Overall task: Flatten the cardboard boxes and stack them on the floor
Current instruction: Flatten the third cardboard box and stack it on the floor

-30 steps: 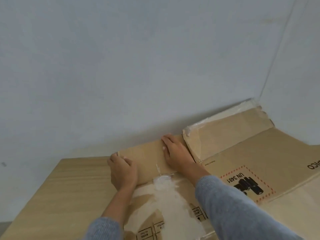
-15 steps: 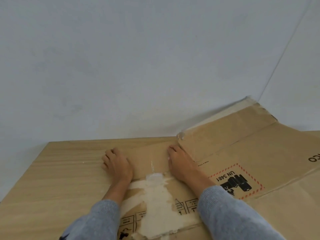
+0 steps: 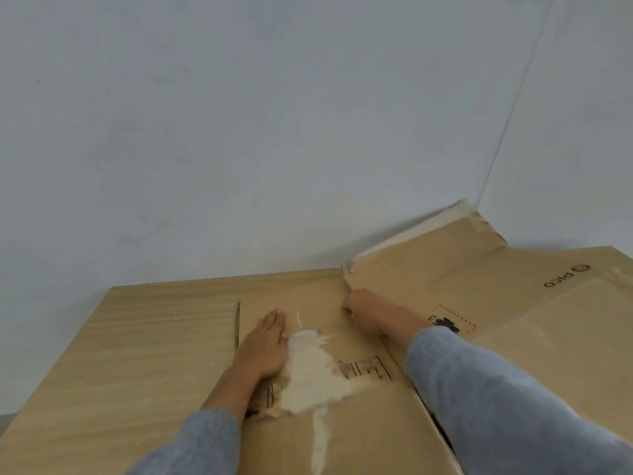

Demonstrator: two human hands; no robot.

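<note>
Cardboard box (image 3: pixel 342 389) now flat on wood surface (image 3: pixel 137 354) w/ near flap down since a sec ago, my left hand (image 3: pixel 265 347) spread pressing it, right hand (image 3: pixel 368 315) curled at raised flap (image 3: pixel 421 258) – next to flatten, I reckon.

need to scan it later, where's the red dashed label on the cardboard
In the head view the red dashed label sits right of centre on the flattened cardboard, partly hidden behind the right hand and its wrist.

Setting: plain indoor room corner, kind unclear. Evidence: bare pale walls (image 3: pixel 274 132) meeting far right; light wood-grain surface (image 3: pixel 137 337) before me; flattened cardboard box (image 3: pixel 513 303) printed with shipping marks.
</note>
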